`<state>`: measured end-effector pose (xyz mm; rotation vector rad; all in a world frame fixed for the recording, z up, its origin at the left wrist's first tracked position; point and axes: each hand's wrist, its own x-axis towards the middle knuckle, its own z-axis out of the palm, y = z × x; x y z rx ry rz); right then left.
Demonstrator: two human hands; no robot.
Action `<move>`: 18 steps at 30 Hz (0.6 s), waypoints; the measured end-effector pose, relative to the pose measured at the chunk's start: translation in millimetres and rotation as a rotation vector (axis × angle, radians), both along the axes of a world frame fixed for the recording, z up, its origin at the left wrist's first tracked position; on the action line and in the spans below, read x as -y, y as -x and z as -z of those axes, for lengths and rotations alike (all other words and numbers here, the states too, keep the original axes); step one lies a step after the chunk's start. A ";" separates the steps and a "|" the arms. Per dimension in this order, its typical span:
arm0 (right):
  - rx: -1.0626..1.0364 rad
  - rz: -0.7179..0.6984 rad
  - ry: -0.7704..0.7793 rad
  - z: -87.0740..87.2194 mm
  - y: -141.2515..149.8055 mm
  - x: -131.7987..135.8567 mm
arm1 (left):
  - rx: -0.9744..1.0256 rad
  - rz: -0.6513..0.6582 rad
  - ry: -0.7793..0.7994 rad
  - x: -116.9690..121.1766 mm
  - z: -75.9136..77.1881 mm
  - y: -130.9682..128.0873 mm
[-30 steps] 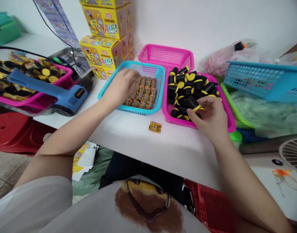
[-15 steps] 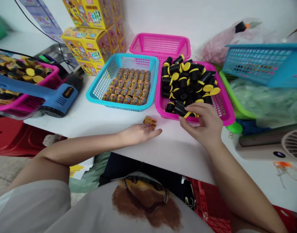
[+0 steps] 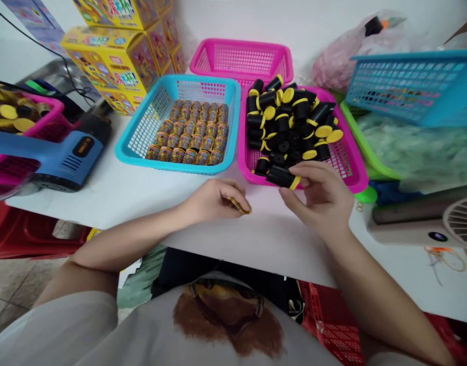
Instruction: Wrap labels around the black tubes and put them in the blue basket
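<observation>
My left hand [image 3: 220, 201] is closed on a small flat yellow printed sleeve [image 3: 239, 205], mostly hidden by the fingers, just above the white table. Between the thumb and fingers of my right hand [image 3: 319, 195] is a black canister with a yellow lid [image 3: 281, 177], lying sideways at the front rim of a pink basket [image 3: 361, 179]. Many similar black canisters [image 3: 283, 122] with yellow lids are heaped in that basket. To its left, a blue basket [image 3: 121, 147] holds rows of canisters in printed wraps [image 3: 187, 134].
A blue heat gun [image 3: 71, 155] lies at the left beside a pink basket of canisters. Yellow printed boxes [image 3: 115, 63] are stacked behind it. An empty-looking pink basket [image 3: 241, 56] stands at the back. A fan [image 3: 428, 218] and another blue basket [image 3: 405, 91] are at the right.
My left hand has picked up the yellow sleeve from the table. My right hand has lifted a black canister from the front of the heap. The view has shifted slightly.
</observation>
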<state>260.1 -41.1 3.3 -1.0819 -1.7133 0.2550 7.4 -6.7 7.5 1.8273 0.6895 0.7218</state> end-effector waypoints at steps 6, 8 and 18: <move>-0.191 -0.188 0.108 -4.8 10.5 12.8 | 0.057 -0.140 0.206 -0.3 10.1 4.6; -0.237 -0.232 0.166 -5.3 10.8 14.2 | 0.042 -0.144 0.125 0.9 7.8 5.3; -0.385 -0.282 0.263 -9.6 13.9 21.2 | -0.091 -0.006 -0.400 -1.2 11.3 7.0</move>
